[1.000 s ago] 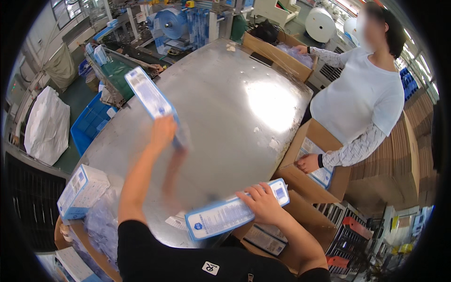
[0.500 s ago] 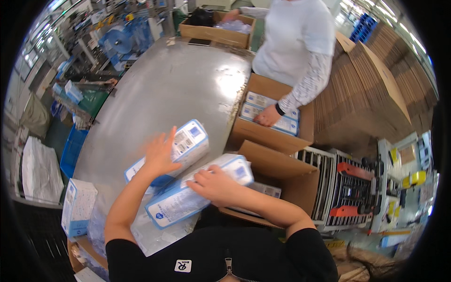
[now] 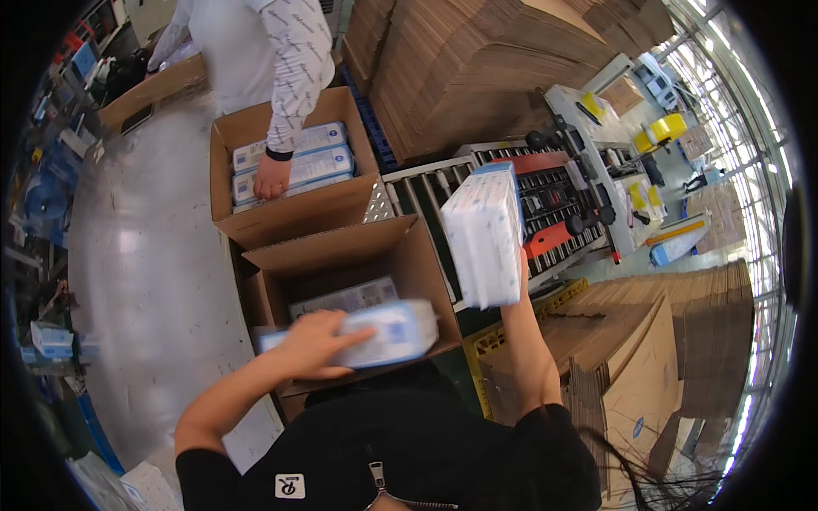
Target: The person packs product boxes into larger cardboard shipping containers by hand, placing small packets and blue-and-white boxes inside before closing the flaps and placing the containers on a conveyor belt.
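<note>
Two blue-and-white plastic-wrapped packs are in my hands. My left hand [image 3: 319, 345] lies closed over one pack [image 3: 396, 335], tilted above the near edge of an open cardboard box [image 3: 430, 268] and blurred by motion. Another pack [image 3: 484, 234] stands upright in the air right of that box, held from behind by my right hand [image 3: 522, 272], whose fingers are mostly hidden by it. Inside the box lies a further pack [image 3: 349, 294].
Beyond, a co-worker's hand [image 3: 273, 177] rests on packs in a second cardboard box [image 3: 294, 217]. A metal table [image 3: 145, 281] extends left. A roller conveyor [image 3: 422, 192] runs behind; stacked flat cartons [image 3: 460, 68] and a tape machine [image 3: 596, 162] stand farther off.
My view has swung right. Both packs have left the table: the left hand's is now over the near box, while the right hand's is raised upright to its right.
</note>
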{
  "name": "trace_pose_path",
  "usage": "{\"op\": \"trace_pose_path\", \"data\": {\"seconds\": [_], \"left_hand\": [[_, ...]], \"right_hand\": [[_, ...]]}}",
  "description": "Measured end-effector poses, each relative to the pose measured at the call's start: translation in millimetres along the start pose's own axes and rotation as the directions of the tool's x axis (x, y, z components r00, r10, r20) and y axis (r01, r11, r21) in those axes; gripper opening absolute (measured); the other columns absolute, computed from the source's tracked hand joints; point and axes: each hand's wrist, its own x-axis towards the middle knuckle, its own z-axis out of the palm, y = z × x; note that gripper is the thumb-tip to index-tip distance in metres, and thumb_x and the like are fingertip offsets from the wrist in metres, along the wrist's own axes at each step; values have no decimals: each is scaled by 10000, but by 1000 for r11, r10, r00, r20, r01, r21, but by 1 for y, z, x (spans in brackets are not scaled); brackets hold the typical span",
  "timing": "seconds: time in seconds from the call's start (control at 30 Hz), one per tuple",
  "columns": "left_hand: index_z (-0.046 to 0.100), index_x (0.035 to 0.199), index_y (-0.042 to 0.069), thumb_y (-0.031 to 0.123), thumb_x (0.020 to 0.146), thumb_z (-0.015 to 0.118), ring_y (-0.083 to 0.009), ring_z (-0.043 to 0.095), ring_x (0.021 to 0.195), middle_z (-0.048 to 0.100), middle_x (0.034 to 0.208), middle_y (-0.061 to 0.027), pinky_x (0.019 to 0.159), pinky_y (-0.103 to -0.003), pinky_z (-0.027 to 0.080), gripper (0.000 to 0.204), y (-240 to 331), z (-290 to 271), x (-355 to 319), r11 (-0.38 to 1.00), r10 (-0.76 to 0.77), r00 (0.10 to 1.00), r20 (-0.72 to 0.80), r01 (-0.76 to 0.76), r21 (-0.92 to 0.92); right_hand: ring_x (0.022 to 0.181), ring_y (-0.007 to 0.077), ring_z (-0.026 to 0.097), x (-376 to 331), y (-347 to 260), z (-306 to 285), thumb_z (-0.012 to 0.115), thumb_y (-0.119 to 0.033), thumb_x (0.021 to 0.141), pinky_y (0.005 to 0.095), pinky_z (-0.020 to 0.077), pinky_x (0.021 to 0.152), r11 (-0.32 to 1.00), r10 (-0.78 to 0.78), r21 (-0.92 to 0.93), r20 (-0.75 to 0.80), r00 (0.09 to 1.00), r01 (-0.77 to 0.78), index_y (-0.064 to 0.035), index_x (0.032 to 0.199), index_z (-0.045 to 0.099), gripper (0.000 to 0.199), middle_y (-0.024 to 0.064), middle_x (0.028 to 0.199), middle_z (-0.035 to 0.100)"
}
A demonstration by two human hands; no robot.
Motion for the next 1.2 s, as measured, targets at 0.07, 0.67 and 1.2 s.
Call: {"op": "trace_pose_path", "data": {"seconds": [0.07, 0.67, 1.2], "left_hand": [[340, 1380, 141, 427, 834, 536, -398, 438, 1173, 356, 1355, -237, 910, -486, 403, 647, -28, 44, 40, 845, -213, 862, 459, 398, -356], [562, 1137, 51, 274, 854, 547, -346, 500, 1102, 551, 1164, -177, 946, -422, 391, 361, -8, 101, -76, 713, -697, 377, -610, 452, -536], [541, 1011, 62, 508, 866, 479, -383, 552, 949, 573, 1017, -179, 774, -478, 462, 473, 89, 204, -505, -822, 123, -983, -134, -25, -569]], "right_hand": [[1077, 276, 558, -16, 0, 21, 449, -342, 893, 386, 461, 922, 973, 205, 88, 104, 973, -215, 26, 1309, 380, 560, 175, 1247, 514], [1391, 332, 14, 50, 275, 60, 673, -327, 716, 662, 20, 1022, -255, 745, -178, 591, 311, 950, -237, 1421, 253, 826, 141, 1510, 48], [1253, 335, 393, 100, 282, 58, 579, -338, 821, 359, 328, 1020, -107, 942, -799, 110, 319, 591, -30, 1377, 310, 691, 245, 1336, 409]]}}
